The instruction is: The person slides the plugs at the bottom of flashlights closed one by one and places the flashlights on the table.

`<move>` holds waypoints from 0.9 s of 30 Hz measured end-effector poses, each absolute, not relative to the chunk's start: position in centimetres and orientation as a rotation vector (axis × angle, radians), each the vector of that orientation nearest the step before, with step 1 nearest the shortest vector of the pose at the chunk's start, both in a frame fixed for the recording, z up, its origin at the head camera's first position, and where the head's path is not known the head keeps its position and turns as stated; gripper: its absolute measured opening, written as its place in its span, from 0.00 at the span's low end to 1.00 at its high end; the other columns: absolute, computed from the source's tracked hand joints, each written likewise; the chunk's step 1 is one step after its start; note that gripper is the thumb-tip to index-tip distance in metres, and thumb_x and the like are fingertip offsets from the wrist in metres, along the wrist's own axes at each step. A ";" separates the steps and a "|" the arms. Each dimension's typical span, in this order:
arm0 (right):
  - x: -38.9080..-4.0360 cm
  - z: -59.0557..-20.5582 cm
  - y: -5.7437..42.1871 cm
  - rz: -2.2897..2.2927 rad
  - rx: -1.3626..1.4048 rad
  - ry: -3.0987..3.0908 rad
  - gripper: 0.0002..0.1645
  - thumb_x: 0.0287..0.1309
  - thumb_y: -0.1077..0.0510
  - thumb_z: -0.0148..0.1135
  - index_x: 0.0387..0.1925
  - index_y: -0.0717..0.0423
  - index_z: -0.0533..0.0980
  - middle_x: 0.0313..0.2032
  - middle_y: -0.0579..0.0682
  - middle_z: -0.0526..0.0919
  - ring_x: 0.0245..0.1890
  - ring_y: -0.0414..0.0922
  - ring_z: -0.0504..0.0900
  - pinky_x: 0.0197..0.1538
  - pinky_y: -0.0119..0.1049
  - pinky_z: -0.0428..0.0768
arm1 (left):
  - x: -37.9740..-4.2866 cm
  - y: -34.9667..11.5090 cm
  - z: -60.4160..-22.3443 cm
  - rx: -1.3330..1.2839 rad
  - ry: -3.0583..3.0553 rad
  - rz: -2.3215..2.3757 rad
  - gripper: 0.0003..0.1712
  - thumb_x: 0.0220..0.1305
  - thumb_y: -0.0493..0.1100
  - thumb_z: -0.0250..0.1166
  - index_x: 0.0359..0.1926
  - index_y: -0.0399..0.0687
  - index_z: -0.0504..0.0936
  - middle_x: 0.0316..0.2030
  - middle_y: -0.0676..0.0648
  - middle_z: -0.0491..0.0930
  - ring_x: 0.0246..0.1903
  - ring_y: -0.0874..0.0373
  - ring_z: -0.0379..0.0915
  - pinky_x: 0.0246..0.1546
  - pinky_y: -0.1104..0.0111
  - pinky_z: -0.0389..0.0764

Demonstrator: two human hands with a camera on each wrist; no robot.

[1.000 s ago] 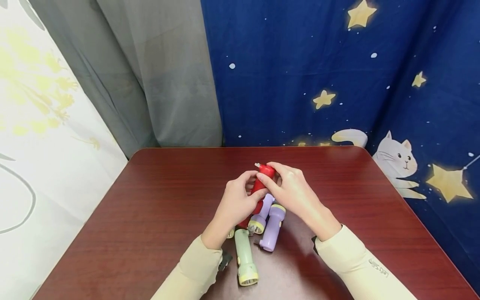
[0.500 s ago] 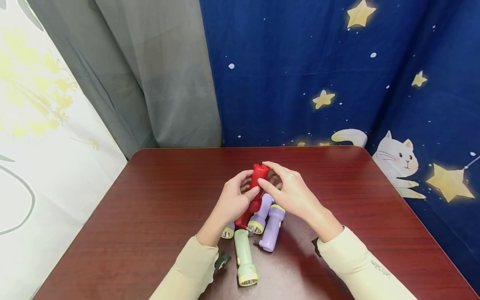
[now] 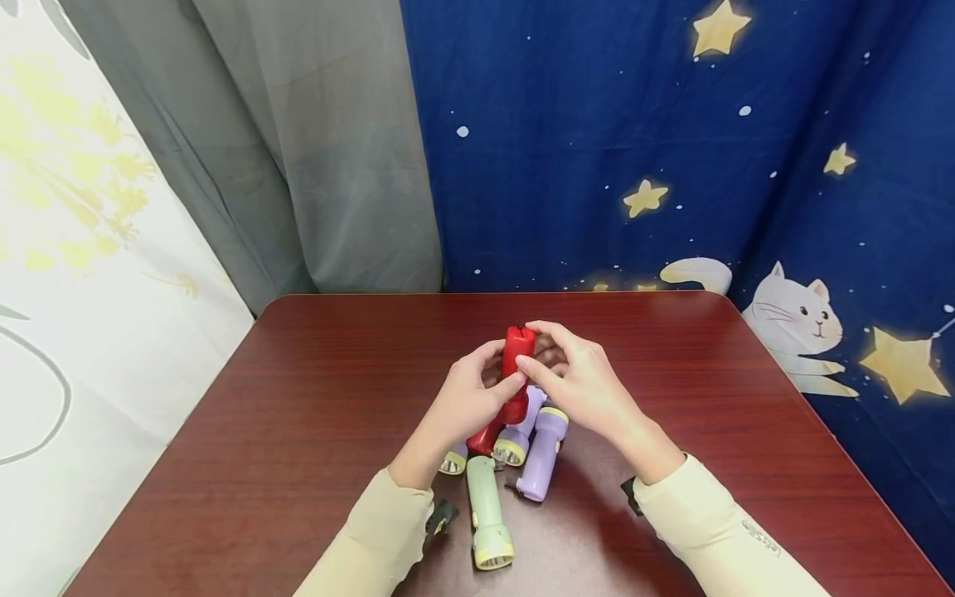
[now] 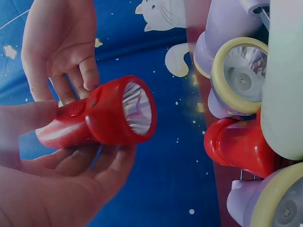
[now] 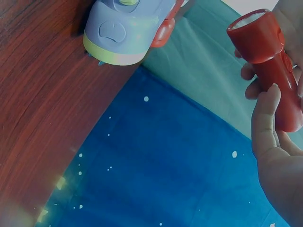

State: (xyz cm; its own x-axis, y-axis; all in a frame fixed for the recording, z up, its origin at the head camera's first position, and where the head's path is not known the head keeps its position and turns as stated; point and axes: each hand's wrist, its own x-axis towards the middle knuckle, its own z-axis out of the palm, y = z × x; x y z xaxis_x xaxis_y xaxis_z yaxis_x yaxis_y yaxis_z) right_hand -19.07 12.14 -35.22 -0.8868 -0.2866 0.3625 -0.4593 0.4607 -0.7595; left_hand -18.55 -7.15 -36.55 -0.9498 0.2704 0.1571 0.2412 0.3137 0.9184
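Observation:
Both hands hold a red flashlight (image 3: 517,348) above the table, its lens end lower and toward the person. My left hand (image 3: 470,394) grips the barrel; in the left wrist view its thumb lies along the top of the flashlight (image 4: 106,116) and the fingers curl below. My right hand (image 3: 585,377) pinches the tail end, with its thumb against the red body (image 5: 272,71) in the right wrist view. Beneath the hands lie a second red flashlight (image 3: 483,439), purple flashlights (image 3: 543,452) with yellow rims, and a pale green flashlight (image 3: 488,514).
The dark red wooden table (image 3: 336,373) extends around the group of flashlights. Behind it hang a grey curtain (image 3: 351,166) and a blue curtain (image 3: 559,207) with stars and a cat. A white patterned cloth (image 3: 89,290) hangs on the left.
The red flashlight has turned more upright, and the small silvery prongs seen at its tail a second ago no longer show. Both hands stay nearly in place, the right fingers shifting slightly.

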 end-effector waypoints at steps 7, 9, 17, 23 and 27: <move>-19.2 -35.4 12.2 1.413 0.684 -2.514 0.31 0.67 0.56 0.73 0.69 0.52 0.75 0.49 0.54 0.88 0.43 0.44 0.91 0.47 0.30 0.89 | -18.5 -7.1 -36.6 0.470 2.589 1.727 0.28 0.70 0.41 0.71 0.68 0.41 0.79 0.55 0.39 0.88 0.51 0.46 0.90 0.57 0.54 0.89; -19.2 -35.4 12.2 1.405 0.694 -2.517 0.32 0.67 0.57 0.73 0.70 0.50 0.74 0.49 0.53 0.88 0.41 0.43 0.91 0.47 0.30 0.89 | -18.5 -7.1 -36.5 0.465 2.592 1.727 0.27 0.69 0.41 0.71 0.67 0.41 0.79 0.54 0.40 0.88 0.50 0.46 0.90 0.57 0.54 0.89; -19.1 -35.5 12.3 1.344 0.744 -2.511 0.30 0.67 0.58 0.72 0.69 0.50 0.76 0.47 0.52 0.88 0.40 0.42 0.90 0.45 0.31 0.89 | -18.3 -7.2 -36.6 0.471 2.597 1.711 0.27 0.70 0.40 0.70 0.68 0.42 0.79 0.56 0.39 0.87 0.53 0.46 0.89 0.59 0.53 0.88; -19.0 -35.4 12.1 1.325 0.761 -2.500 0.31 0.65 0.58 0.75 0.68 0.49 0.77 0.46 0.51 0.89 0.40 0.42 0.90 0.45 0.31 0.90 | -18.2 -7.2 -36.6 0.472 2.595 1.696 0.26 0.72 0.40 0.69 0.68 0.43 0.79 0.55 0.40 0.88 0.51 0.49 0.89 0.59 0.53 0.88; -19.0 -35.4 12.0 1.293 0.761 -2.493 0.31 0.63 0.56 0.77 0.67 0.48 0.78 0.45 0.49 0.89 0.39 0.40 0.89 0.45 0.32 0.90 | -18.2 -7.3 -36.6 0.472 2.602 1.681 0.25 0.72 0.40 0.69 0.68 0.44 0.79 0.54 0.41 0.88 0.49 0.51 0.88 0.57 0.54 0.89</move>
State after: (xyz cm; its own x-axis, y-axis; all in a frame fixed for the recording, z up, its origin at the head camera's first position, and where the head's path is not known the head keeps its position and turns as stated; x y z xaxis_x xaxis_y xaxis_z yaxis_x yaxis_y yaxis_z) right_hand -19.04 11.97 -35.39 -0.8381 -0.3402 0.4265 -0.5446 0.4752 -0.6911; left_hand -18.16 -7.27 -36.56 -0.9546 0.2546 0.1549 0.2458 0.3787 0.8923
